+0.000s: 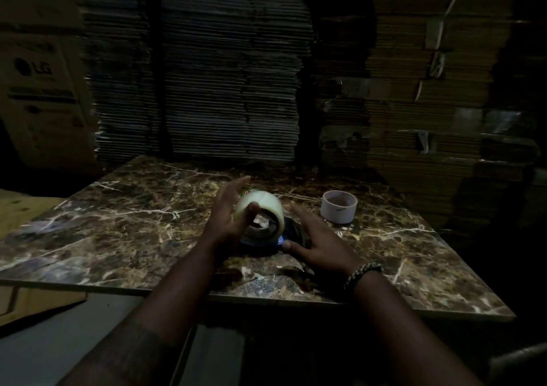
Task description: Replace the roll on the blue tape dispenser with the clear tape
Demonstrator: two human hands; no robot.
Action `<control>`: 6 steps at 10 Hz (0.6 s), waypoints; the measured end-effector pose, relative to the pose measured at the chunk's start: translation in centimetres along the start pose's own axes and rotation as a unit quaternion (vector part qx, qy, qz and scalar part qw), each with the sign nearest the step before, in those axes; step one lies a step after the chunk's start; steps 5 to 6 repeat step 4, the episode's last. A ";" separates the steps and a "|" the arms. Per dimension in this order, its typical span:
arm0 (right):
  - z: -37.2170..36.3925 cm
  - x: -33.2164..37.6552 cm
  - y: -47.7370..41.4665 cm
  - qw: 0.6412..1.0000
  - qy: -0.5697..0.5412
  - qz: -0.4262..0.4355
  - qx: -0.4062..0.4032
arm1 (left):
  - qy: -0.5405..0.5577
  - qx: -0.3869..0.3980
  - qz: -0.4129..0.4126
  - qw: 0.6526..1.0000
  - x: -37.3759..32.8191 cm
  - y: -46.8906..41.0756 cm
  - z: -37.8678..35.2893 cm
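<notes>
Two bare hands work a clear tape roll over a blue dispenser on a dim marble-patterned bench.

At far left a cardboard box [38, 89] carries the LG logo; the smaller print under it is too dark and blurred to read. On the bench [118, 231], the left hand [228, 216] holds the clear tape roll [260, 211], thumb on the roll's near face and fingers reaching up behind it, so its grip is clamped on the roll. The roll stands tilted on edge, right over the blue tape dispenser [263, 242], which lies on the bench at its middle. The right hand [318, 240] rests just beside it, fingers spread and grip apart, thumb tip touching the dispenser's blue edge. Farther right stands an empty pale tape core [339, 206], well apart from the hands. A beaded bracelet [362, 271] circles the right wrist.
</notes>
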State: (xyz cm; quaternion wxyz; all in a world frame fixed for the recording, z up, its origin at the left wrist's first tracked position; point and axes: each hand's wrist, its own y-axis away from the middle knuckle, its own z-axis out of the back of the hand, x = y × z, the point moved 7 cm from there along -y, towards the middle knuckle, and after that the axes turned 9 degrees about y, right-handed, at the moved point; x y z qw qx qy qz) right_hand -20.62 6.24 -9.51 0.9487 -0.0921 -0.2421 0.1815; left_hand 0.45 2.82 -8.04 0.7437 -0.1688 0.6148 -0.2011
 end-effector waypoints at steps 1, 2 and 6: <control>0.1 -0.3 -0.2 0.999 -0.009 -0.030 0.015 | 0.007 -0.047 0.025 0.999 1.3 -0.8 0.5; 0.1 -0.5 -0.3 0.998 -0.016 -0.046 0.039 | 0.028 -0.052 0.093 0.994 2.8 -1.6 0.9; 1.5 0.9 -2.1 0.998 -0.024 -0.043 0.030 | -0.106 -0.025 0.112 0.988 1.2 -3.3 2.9</control>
